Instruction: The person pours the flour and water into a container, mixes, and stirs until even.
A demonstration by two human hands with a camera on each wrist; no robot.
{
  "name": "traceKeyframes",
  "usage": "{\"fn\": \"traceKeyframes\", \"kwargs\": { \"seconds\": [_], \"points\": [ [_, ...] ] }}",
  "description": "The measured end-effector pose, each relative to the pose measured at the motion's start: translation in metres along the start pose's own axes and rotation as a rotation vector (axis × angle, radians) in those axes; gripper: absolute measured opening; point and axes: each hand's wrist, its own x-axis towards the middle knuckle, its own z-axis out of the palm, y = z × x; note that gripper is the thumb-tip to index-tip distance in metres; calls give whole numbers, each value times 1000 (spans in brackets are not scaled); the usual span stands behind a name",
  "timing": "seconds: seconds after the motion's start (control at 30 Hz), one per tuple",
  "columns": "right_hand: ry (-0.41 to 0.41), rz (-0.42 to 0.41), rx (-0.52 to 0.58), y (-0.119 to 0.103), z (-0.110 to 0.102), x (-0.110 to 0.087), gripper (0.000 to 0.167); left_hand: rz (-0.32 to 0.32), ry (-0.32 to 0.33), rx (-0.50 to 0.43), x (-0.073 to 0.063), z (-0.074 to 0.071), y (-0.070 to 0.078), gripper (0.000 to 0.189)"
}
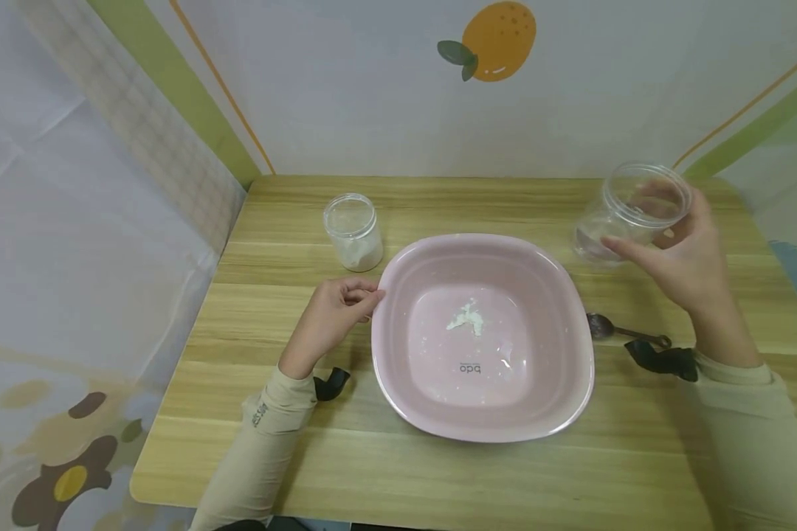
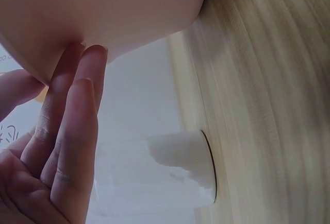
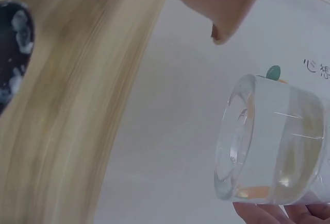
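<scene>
Left hand pinches basin, white powder inside; right hand grips jar of clear liquid.

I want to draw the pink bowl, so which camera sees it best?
The head view: it shows the whole bowl, and white powder inside. The left wrist view shows only part of its outside; the right wrist view, just a piece.

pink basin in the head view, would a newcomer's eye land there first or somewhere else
Probably on the pink basin, large in the middle of the table, with white powder on its floor. Next, perhaps, the clear jar raised off the table by the right hand. The orange fruit picture beyond the table's far edge also stands out.
</scene>
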Motion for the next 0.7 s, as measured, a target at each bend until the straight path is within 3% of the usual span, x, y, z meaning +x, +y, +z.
{"fn": "traceKeyframes", "kwargs": {
  "seconds": [0.13,0.7],
  "points": [
    [-10,15,27,9,-2,2,86,0,-1,0,0,0,-1,26],
    [-129,146,-95,43,-2,-1,87,22,-9,-14,2,1,-3,26]
  ]
}}
